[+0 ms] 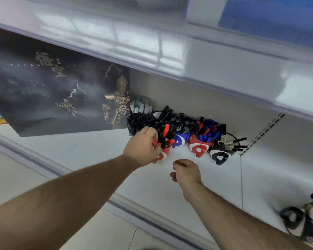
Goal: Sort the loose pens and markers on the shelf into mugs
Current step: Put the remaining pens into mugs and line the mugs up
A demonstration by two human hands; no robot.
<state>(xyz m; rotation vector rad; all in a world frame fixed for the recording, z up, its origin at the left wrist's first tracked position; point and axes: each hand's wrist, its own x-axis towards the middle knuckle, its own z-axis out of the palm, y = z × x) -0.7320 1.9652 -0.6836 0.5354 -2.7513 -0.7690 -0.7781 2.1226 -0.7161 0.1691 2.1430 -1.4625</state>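
Note:
Several mugs stand in a row at the back of the white shelf (170, 181). My left hand (143, 147) grips the nearest red mug (163, 153), which holds red-capped and black markers (165, 129). Beside it are a blue mug (181, 138) with black markers, a red mug (197, 147) full of blue and red pens, and a black mug (220, 155) with thin black-tipped pens. A further holder (139, 121) at the left is packed with black markers. My right hand (186, 171) hovers over the shelf in front of the mugs, fingers curled, holding nothing that I can see.
A dark poster box (58, 91) with lightning and armoured figures stands left of the mugs. An upper shelf (170, 51) overhangs close above. Blurred black and white items (300, 219) lie at the shelf's right front. A slotted upright (264, 132) marks the bay's right end.

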